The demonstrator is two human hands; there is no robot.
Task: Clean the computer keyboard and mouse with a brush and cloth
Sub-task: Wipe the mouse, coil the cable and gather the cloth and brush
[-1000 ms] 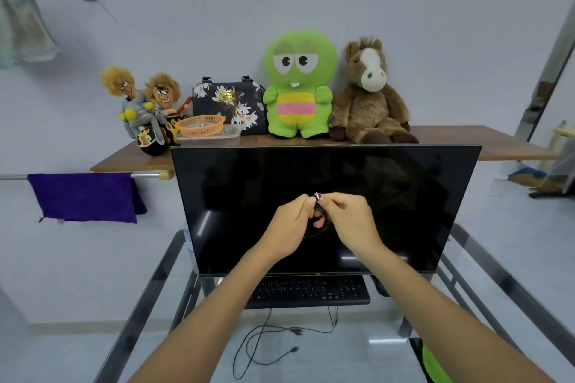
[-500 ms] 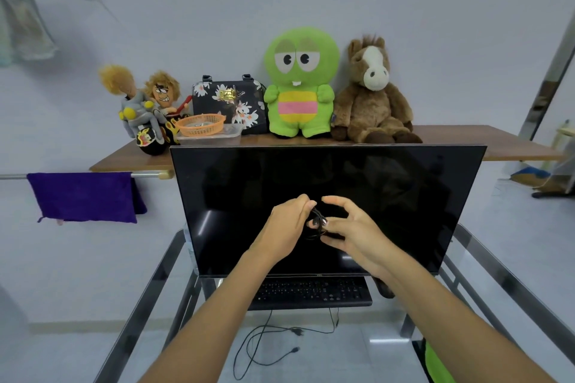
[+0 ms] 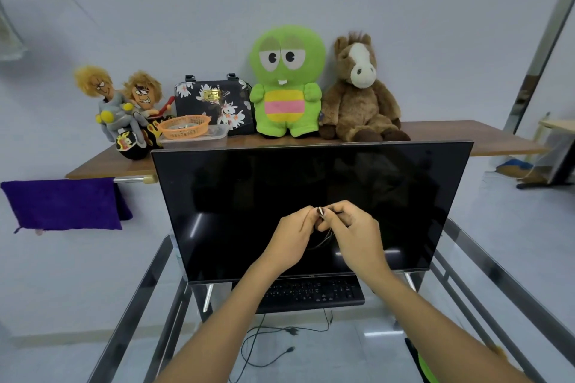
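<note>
In front of the wide black monitor, in the head view — the only view there is — both hands are raised and drawn together at the middle of the dark screen. The left hand and the right hand meet at the fingertips, pinching a small dark item with a thin black cord looping down between them; what the item is cannot be told.

Below the monitor's lower edge lies the flat black computer keyboard on the clear glass desk with metal rails, its long axis running left to right, parallel to the screen. It sits under and slightly nearer than the hands, about centred between them, so neither hand is clearly closer; reaching it would likely mean a drop straight down. No mouse, brush or cleaning cloth can be made out near the keyboard — though a purple cloth hangs on a rail well to the left of the monitor, on the left hand's side. Cleaning itself appears not yet begun.
</note>
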